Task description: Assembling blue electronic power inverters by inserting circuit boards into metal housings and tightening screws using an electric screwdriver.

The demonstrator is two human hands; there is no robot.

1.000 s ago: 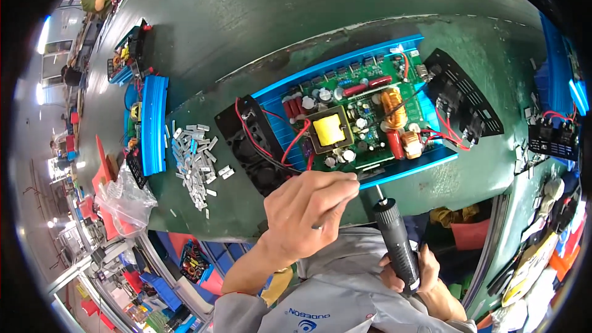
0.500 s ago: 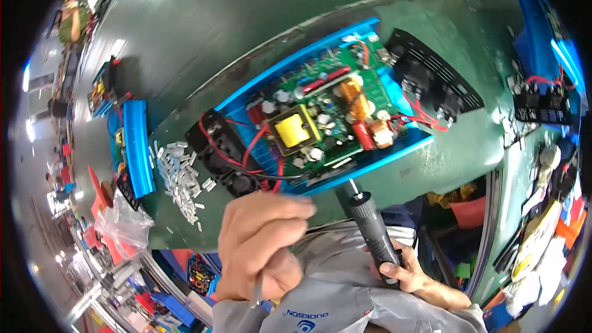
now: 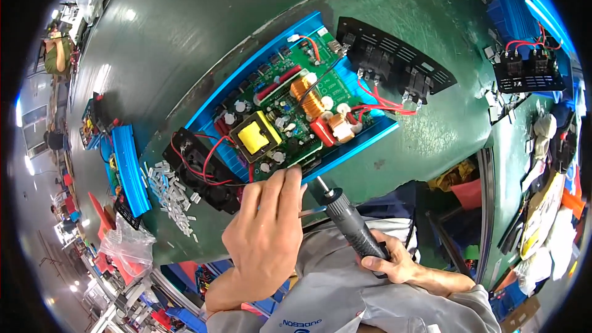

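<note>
A black screwdriver (image 3: 353, 225) is clasped in the right hand (image 3: 394, 262), while the left hand (image 3: 265, 228), whose grip cannot be told, is placed at the blue housing (image 3: 361, 148).

the left hand (image 3: 265, 232) extends forward, back upward, while the right hand (image 3: 394, 260) curls in a grip.

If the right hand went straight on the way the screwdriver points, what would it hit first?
The right hand would bring the tip of the screwdriver to the near wall of the blue case first, though it might pass above it; height is unclear.
</note>
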